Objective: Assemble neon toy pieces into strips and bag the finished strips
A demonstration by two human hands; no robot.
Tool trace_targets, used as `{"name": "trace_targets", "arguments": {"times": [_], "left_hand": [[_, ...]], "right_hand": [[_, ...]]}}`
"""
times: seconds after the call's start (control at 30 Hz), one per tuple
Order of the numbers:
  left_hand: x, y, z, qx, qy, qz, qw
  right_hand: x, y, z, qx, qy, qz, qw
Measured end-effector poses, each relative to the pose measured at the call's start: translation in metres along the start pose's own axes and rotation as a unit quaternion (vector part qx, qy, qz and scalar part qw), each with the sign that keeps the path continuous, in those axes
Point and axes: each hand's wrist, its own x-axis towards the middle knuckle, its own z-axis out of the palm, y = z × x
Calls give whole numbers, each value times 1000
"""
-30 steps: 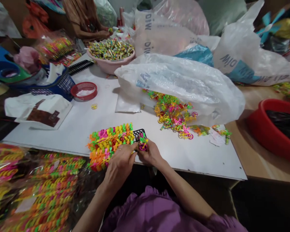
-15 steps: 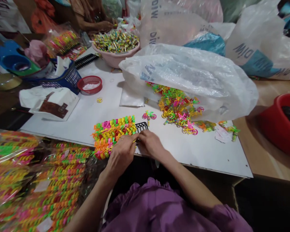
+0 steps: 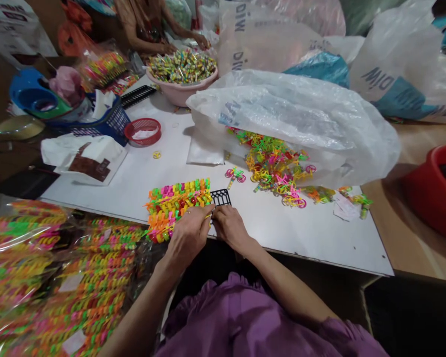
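Note:
At the table's front edge lies a black plastic rack [image 3: 221,197], its left part covered by rows of bright plastic toys [image 3: 178,198] in yellow, orange, green and pink. My left hand [image 3: 191,229] is closed over the near right side of the filled rows, gripping the rack. Close against its fingertips, my right hand [image 3: 230,225] is closed with fingers bent in a pinch at the rack's bare end. A sliver of yellow shows between the hands; what the right fingers hold is hidden. Just beyond the rack lies a single pink and green toy bicycle [image 3: 235,174].
A big clear plastic bag [image 3: 297,114] spills loose toy bicycles [image 3: 275,168] onto the white table [image 3: 282,228]. Leftward are a red basket [image 3: 143,131] and a blue basket [image 3: 111,121]. Packed toys [image 3: 89,287] lie lower left. Another person's arms [image 3: 186,32] are behind a pink basin [image 3: 184,91].
My hands stay together at the rack, with only small finger shifts. The view has shifted slightly. Across the table, the other person's arms have moved apart.

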Motion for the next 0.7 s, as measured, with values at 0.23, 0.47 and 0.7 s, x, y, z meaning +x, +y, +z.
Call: {"name": "trace_targets", "arguments": {"times": [0.23,0.47,0.7], "left_hand": [[1,-2,-4,0,-17,4,1000],[0,-9,-4,5,-8,20,1000],[-4,-19,0,16,17,60,998]], "right_hand": [[28,18,-17,41,-108,-90,989],[43,17,-9,37,-155,-37,986],[40,20,-17,73,-133,-8,988]]}}
